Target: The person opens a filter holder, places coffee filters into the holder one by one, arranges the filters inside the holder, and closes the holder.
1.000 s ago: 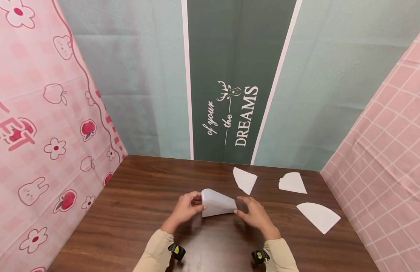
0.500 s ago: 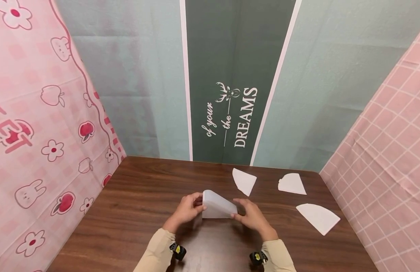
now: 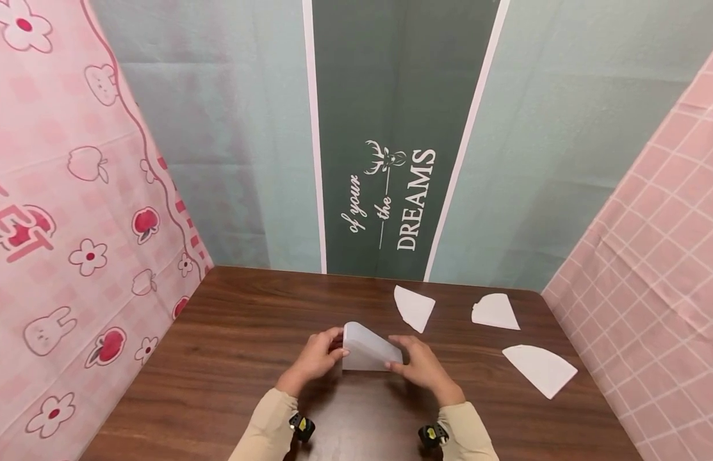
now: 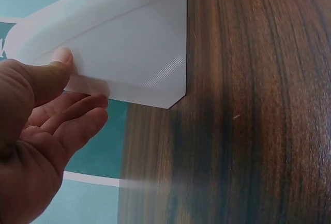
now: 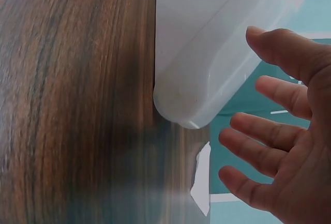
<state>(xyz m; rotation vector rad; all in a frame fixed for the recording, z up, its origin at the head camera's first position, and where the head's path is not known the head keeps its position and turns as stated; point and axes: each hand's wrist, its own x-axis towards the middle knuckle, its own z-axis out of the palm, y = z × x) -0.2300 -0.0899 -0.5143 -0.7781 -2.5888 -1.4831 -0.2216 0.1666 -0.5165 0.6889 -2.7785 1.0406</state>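
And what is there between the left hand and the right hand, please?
A white, rounded piece lies between the left hand and the right hand; the head view shows this.

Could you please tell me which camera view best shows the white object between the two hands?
The head view: only there does the white object fit inside the frame end to end. The left wrist view shows one broad side closer but cropped; the right wrist view shows a rounded end, also cropped.
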